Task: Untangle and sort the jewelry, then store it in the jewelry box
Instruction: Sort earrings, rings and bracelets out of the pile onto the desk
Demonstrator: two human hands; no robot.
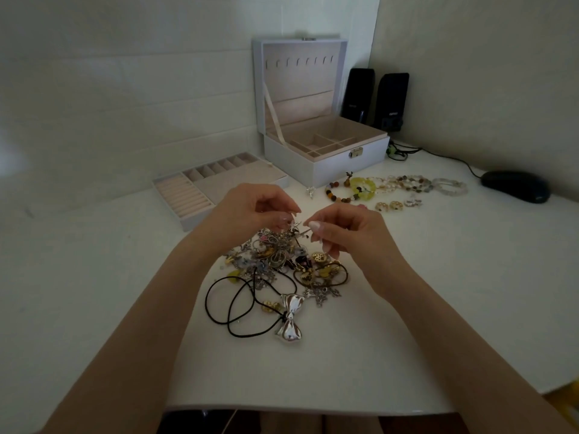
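Here: left hand (250, 208), right hand (347, 233) pinch silver strand (300, 229) between them (seemingly one piece), above tangle (282, 261).

Black mouse (515, 186) sits on white table (407, 308), far right side. Its black cable (451, 158) runs left and back from the mouse toward two black speakers (376, 98). Speakers stand upright side by side, well left of and behind the mouse, against the wall corner (374, 32).
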